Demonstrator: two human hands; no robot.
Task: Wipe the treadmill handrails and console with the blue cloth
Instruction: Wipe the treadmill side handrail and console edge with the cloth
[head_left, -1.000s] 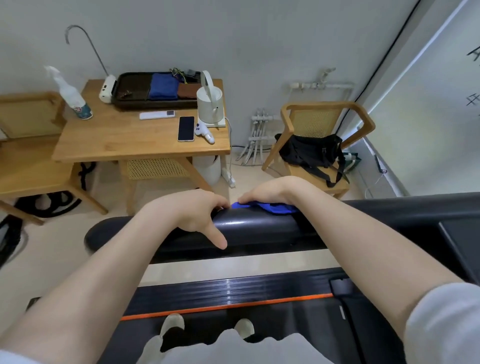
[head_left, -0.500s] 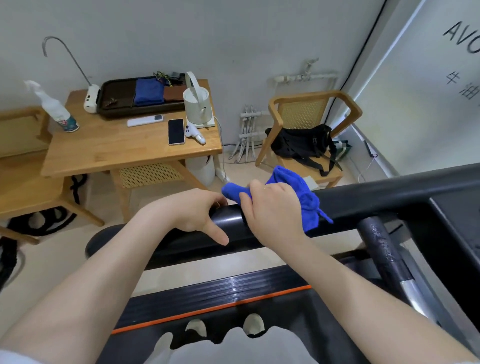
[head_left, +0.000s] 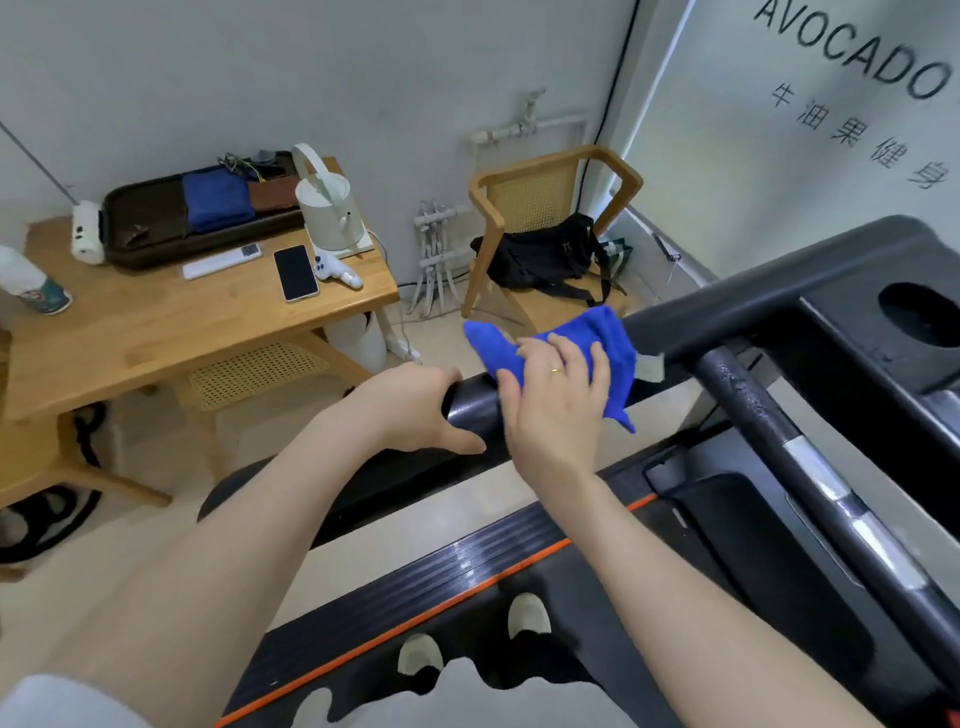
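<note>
The black treadmill handrail (head_left: 727, 317) runs from lower left up to the right, where it meets the console (head_left: 893, 332). My left hand (head_left: 415, 405) grips the rail left of centre. My right hand (head_left: 556, 410) presses the blue cloth (head_left: 592, 338) flat against the rail just right of the left hand. The cloth drapes over the top of the rail, and one corner hangs down on the near side. A second bar with silver sensor bands (head_left: 810, 467) slants down to the right below the console.
A wooden table (head_left: 156, 322) at the left holds a phone (head_left: 295, 273), a remote, a white kettle (head_left: 330, 208), a spray bottle and a dark tray with a folded blue towel. A wooden chair (head_left: 545, 208) with a black bag stands behind the rail. My feet are on the treadmill deck (head_left: 467, 577).
My right hand has slid the blue cloth to the right along the handrail, toward the console. The view has turned right. My left hand keeps its grip on the rail.
</note>
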